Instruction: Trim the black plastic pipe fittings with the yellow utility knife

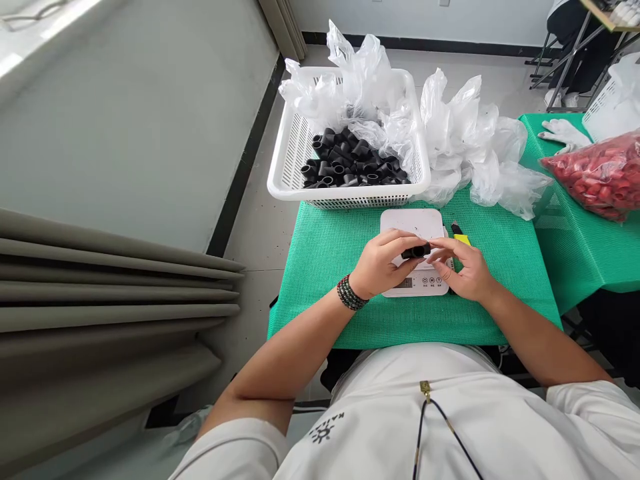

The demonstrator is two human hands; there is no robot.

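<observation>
White shirt [390, 420], left fingers [400, 244] holding black fitting [416, 252], right fingers [454, 245] alongside

Pipe fitting [416, 252]: black, short, tubular. The unit is held over the white scale [412, 221], gripped between the thumb and fingers of the left hand [387, 260]. Right hand [464, 270]: fingertips at the fitting's right end; contact cannot be confirmed. Fingers partly cover the fitting.
</observation>
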